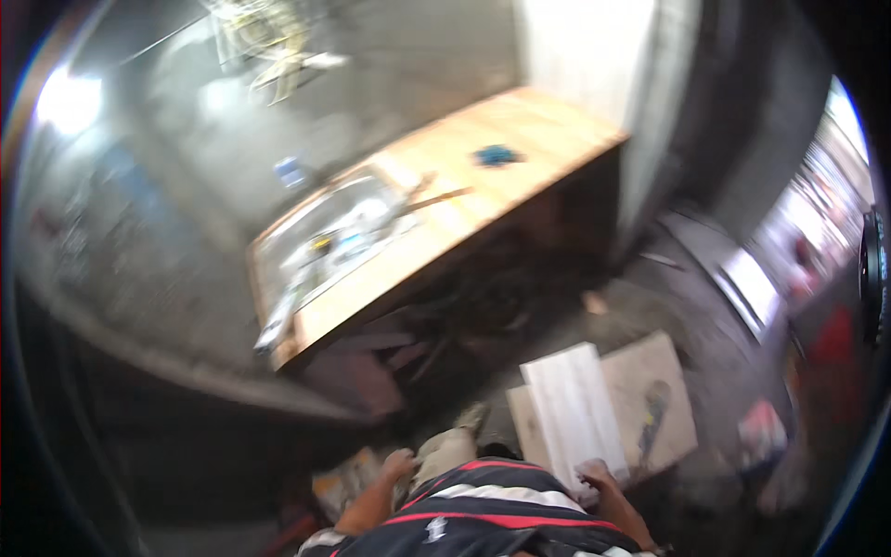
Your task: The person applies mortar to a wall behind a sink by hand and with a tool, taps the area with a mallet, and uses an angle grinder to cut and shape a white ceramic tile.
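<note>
Head | white board [568, 399] overlaps panel [670, 367] | dark item [653, 416] beside | counter [549, 116] beyond

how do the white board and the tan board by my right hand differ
The white board is paler and narrower; the tan board is light brown and wider. The white board lies on top, while the tan board is partly covered by it. A long, dark object lies on the tan board, none on the white board. Both are flat and straight-edged.
</note>
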A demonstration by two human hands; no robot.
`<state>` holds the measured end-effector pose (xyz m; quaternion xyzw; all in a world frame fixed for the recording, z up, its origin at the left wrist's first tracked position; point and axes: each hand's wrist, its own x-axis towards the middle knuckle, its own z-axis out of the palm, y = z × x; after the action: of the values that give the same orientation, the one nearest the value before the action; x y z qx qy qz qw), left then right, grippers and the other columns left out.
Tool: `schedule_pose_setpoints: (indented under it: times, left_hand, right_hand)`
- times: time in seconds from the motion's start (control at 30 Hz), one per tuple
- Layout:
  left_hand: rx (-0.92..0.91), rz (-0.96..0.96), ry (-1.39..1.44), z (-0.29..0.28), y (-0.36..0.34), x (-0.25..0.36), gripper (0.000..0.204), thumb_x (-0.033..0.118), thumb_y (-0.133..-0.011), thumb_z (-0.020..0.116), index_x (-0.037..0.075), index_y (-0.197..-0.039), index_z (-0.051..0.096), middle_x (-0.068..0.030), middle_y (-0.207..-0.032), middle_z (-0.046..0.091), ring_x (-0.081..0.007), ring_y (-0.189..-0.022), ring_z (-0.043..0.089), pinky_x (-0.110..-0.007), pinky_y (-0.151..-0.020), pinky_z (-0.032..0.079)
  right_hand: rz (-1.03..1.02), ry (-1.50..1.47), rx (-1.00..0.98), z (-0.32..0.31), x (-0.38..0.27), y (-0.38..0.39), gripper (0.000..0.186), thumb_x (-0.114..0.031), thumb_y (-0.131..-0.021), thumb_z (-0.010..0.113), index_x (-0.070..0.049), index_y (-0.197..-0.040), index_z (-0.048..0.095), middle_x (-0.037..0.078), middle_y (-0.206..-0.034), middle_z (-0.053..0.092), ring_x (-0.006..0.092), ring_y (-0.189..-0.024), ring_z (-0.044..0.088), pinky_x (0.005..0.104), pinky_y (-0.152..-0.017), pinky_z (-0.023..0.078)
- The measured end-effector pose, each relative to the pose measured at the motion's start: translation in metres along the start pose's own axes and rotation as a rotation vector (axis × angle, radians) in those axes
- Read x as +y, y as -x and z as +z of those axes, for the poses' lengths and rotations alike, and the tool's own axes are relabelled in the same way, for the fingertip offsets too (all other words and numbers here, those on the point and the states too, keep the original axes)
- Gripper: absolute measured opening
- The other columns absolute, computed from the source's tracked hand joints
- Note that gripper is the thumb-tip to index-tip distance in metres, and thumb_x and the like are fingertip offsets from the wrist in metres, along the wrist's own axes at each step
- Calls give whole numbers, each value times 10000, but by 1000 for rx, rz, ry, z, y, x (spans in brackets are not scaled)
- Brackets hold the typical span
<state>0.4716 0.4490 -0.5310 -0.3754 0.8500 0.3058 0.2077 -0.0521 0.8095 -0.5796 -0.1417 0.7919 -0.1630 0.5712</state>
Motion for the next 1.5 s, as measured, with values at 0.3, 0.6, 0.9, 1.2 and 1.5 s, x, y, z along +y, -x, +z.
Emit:
schedule_pose_setpoints:
  times: [0.3,0.6,0.9,1.2,1.5]
  left_hand:
    - [-264,10,331,-95,-38,59,279,357,-886,644,86,-935,687,-201,-890,697,-389,-837,667,-497,-708,522]
    - [-193,186,98,-111,-46,35,228,294,-828,695,88,-899,627,-194,-894,680,-414,-858,670,-512,-686,519]
    - [-226,-100,215,-85,-46,33,183,262,-868,668,90,-907,617,-181,-877,671,-385,-823,673,-483,-661,515]
    - [-251,132,227,-60,-29,-17,356,431,-961,639,80,-932,689,-142,-826,736,-281,-683,682,-460,-638,532]
    - [-408,-423,1238,-102,40,36,410,455,-993,612,72,-859,665,-132,-828,746,-287,-668,688,-454,-636,540]
  right_hand:
    - [-141,505,31,33,26,-9,442,-453,-889,598,-48,-883,774,163,-878,748,311,-767,711,444,-741,580]
    - [-70,421,119,66,38,16,379,-347,-802,644,-69,-1015,790,193,-1064,755,360,-907,728,461,-819,591]
    - [14,379,164,50,18,48,382,-356,-813,629,-79,-1017,794,192,-1096,752,359,-1024,717,464,-897,575]
    - [-116,476,96,39,1,34,380,-344,-864,551,-68,-992,778,191,-1059,745,361,-970,710,484,-869,553]
    - [-92,381,98,45,13,27,429,-382,-881,552,-64,-1077,763,199,-1126,731,370,-1035,696,459,-942,534]
